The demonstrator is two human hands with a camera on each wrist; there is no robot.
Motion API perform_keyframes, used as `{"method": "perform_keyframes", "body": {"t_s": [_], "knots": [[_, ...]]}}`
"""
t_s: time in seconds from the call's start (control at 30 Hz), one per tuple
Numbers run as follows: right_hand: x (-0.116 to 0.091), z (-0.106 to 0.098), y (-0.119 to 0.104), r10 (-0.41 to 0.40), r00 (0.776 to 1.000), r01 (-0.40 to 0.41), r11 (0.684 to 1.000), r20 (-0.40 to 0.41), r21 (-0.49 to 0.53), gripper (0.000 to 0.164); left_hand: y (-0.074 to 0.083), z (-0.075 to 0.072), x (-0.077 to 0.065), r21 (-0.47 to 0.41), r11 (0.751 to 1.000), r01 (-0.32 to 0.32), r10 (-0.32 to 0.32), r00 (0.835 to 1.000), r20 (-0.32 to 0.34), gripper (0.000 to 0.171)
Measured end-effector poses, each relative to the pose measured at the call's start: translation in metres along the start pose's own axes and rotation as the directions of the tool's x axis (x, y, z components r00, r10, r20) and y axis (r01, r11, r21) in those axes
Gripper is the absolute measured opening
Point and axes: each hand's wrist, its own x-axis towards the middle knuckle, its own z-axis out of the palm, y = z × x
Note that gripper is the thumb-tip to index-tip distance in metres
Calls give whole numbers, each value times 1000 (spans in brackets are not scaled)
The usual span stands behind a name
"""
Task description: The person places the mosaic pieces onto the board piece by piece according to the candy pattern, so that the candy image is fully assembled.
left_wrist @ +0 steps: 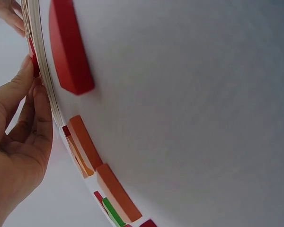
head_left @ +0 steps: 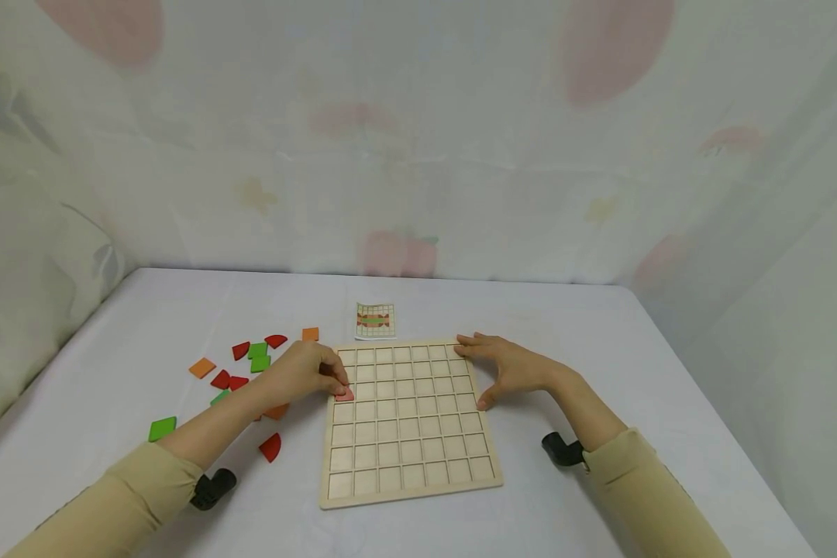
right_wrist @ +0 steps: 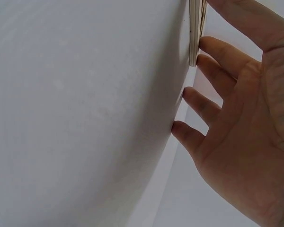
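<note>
Near the left edge of a wooden grid board [head_left: 399,429], my left hand [head_left: 305,373] pinches a red quarter-circle tile [head_left: 346,394] between thumb and fingers. The tile lies at a square in the board's leftmost column. In the left wrist view the same red tile [left_wrist: 35,65] shows at the fingertips, beside the board's edge. Across the board, my right hand [head_left: 514,367] rests with fingers spread around the upper right corner and side. From the right wrist, fingertips [right_wrist: 209,45] touch the board's edge [right_wrist: 194,35], and the lower fingers reach the table.
Left of the board lie loose tiles: several red quarter circles [head_left: 270,447], green ones [head_left: 163,428] and orange ones [head_left: 202,367]. Some are partly hidden under the left forearm. A small printed pattern card [head_left: 375,321] lies behind the board. A white cloth [head_left: 572,511] covers the table.
</note>
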Motion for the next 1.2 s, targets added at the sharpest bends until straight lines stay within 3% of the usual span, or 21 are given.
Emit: {"method": "perform_keyframes", "body": {"t_s": [0.4,0.53,0.7,0.97,1.2], "knots": [[0,0,1,-2,1000,2,1000,-5,-1,98,3,1,1,9,1000,20,-20,1000,-2,9],[1,1,2,-4,1000,4,1000,-4,-4,99,1,-1,0,19,1000,12,-12,999,-39,9],[1,1,3,-4,1000,4,1000,0,-3,100,-3,-11,-2,24,1000,12,-9,993,-120,6],[0,0,3,-27,1000,27,1000,-9,-16,100,-21,-38,0,71,995,64,-46,973,-228,10],[1,1,4,-9,1000,9,1000,-5,-11,100,-36,-45,8,77,989,124,-103,965,-242,24]]}}
